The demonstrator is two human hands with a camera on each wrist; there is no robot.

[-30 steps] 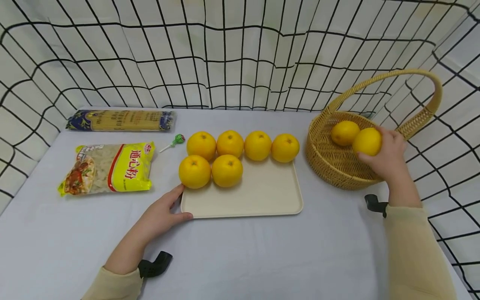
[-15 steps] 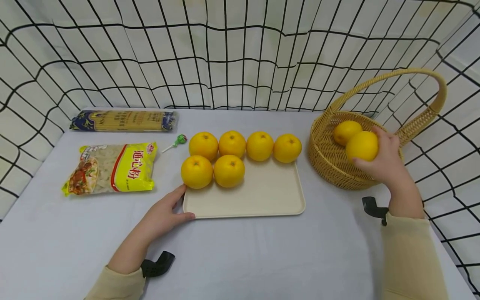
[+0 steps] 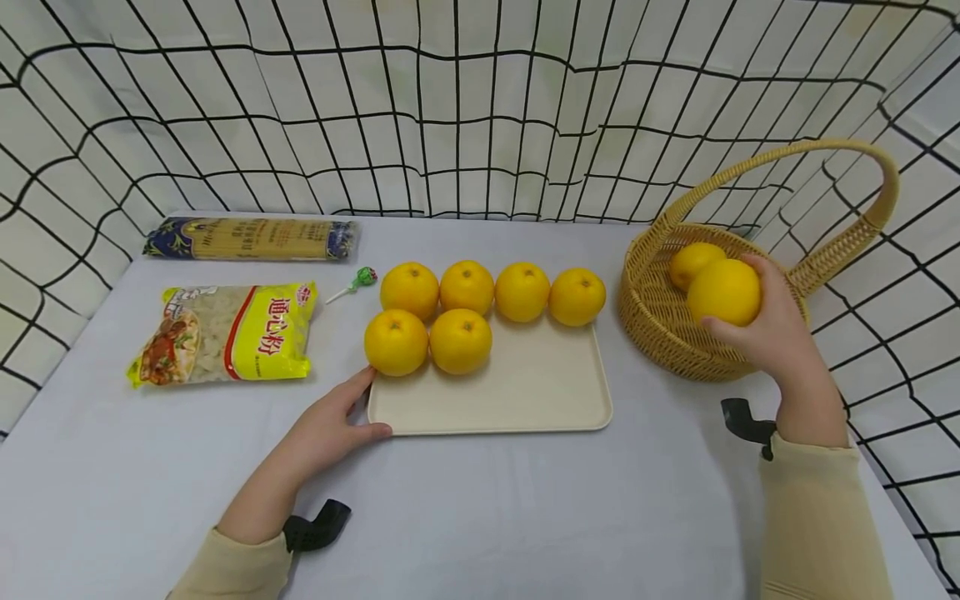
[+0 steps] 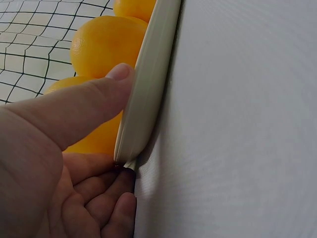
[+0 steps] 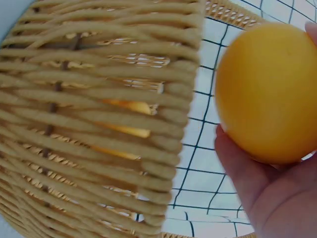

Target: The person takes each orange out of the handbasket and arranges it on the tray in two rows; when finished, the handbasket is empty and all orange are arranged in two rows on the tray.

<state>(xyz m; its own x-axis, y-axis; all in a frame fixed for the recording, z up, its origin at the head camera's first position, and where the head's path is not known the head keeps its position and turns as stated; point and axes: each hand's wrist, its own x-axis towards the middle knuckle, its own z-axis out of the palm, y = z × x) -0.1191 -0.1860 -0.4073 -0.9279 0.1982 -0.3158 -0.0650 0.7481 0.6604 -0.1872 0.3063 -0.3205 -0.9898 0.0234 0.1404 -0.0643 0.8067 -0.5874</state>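
My right hand [image 3: 780,329] grips an orange [image 3: 724,292] over the wicker basket [image 3: 667,354]; in the right wrist view this orange [image 5: 270,91] is above the woven rim. Another orange [image 3: 693,263] lies inside the basket, partly hidden by the held one. At the near left corner of the cream tray [image 3: 517,400], my left hand [image 3: 330,429] holds the edge. In the left wrist view the thumb [image 4: 106,94] lies on the rim of the tray [image 4: 148,94], with fingers curled by the corner. Several oranges [image 3: 461,342] sit on the tray's back and left part.
A yellow pasta bag [image 3: 225,333] lies left of the tray. Behind it is a long noodle pack [image 3: 255,239], and a green lollipop [image 3: 356,282] lies between them and the oranges. Black wire mesh [image 3: 457,117] borders the table; the basket's tall handle [image 3: 795,150] arches over it.
The right hand has drawn the gripped orange slightly left and up, towards me, within the basket's opening. My left hand keeps its place on the tray. The whole head view has shifted slightly.
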